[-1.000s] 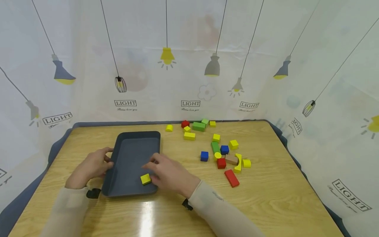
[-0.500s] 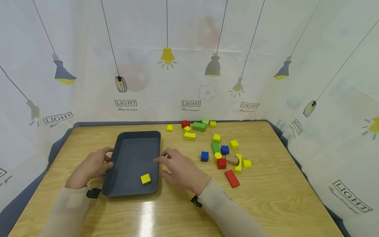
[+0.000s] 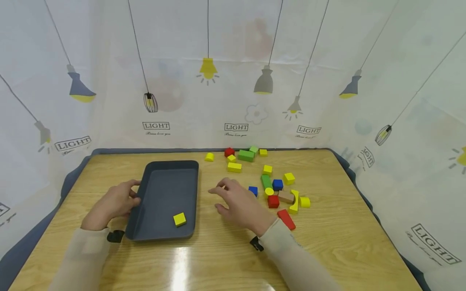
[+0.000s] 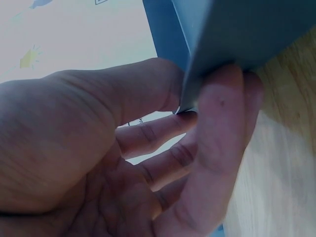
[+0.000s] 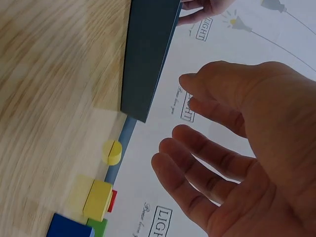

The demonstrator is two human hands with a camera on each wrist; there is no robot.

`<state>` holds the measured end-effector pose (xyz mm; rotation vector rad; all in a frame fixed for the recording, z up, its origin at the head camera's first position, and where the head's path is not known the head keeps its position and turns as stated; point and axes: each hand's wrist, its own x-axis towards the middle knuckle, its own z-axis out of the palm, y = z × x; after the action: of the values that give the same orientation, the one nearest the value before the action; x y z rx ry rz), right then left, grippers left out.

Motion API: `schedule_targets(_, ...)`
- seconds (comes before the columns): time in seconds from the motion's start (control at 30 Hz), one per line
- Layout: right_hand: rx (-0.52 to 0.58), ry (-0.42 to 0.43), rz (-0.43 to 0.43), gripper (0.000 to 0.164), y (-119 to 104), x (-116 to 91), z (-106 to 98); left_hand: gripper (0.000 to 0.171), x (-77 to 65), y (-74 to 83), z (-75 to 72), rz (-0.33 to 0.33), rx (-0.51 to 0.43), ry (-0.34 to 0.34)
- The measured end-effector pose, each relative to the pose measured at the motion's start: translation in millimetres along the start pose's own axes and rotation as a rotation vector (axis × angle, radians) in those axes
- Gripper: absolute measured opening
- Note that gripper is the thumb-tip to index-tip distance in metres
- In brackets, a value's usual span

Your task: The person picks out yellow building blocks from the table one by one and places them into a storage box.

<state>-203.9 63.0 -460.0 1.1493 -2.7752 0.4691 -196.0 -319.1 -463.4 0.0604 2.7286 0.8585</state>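
Note:
A dark grey rectangular tray (image 3: 169, 194) lies on the left half of the table, with one yellow block (image 3: 179, 219) inside near its front right corner. My left hand (image 3: 114, 204) grips the tray's left wall; in the left wrist view the thumb (image 4: 148, 84) is at the rim and a finger (image 4: 219, 123) presses the outer side. Between the tray and the scattered blocks, my right hand (image 3: 242, 206) hovers with nothing in it, fingers loosely spread. It partly covers a blue cube (image 3: 253, 190). In the right wrist view the palm (image 5: 256, 202) is bare.
Right of my right hand lie a red cube (image 3: 273, 201), a brown block (image 3: 286, 197), a yellow arch (image 3: 294, 202) and a flat red block (image 3: 286, 219). Farther back are a green block (image 3: 246, 155) and a yellow block (image 3: 234, 167). A printed curtain (image 3: 182, 72) hangs behind the table.
My right hand has moved right, from over the tray beside the yellow block, out past its right wall towards the blocks. The yellow block stays in the tray; my left hand has kept its grip.

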Motion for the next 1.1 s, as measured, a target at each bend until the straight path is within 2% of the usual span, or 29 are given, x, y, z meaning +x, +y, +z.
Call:
schedule_targets(0.37,-0.024,0.055,0.035,0.046,35.7,-20.9,-9.3,0.063,3.9,-0.4,2.3,-0.008,-0.01,0.001)
schedule_targets(0.5,-0.034,0.069,0.075,0.044,46.1,-29.7,-12.8,0.063,3.3,-0.5,3.5,-0.021,-0.012,-0.002)
schedule_targets(0.83,-0.064,0.071,0.197,0.044,70.9,-46.3,-20.1,0.063,1.7,0.8,3.7,-0.004,-0.013,0.008)
schedule_targets(1.1,-0.047,0.095,0.241,0.048,93.3,-56.9,-28.2,0.063,0.5,-2.3,0.6,-0.004,-0.008,0.01)
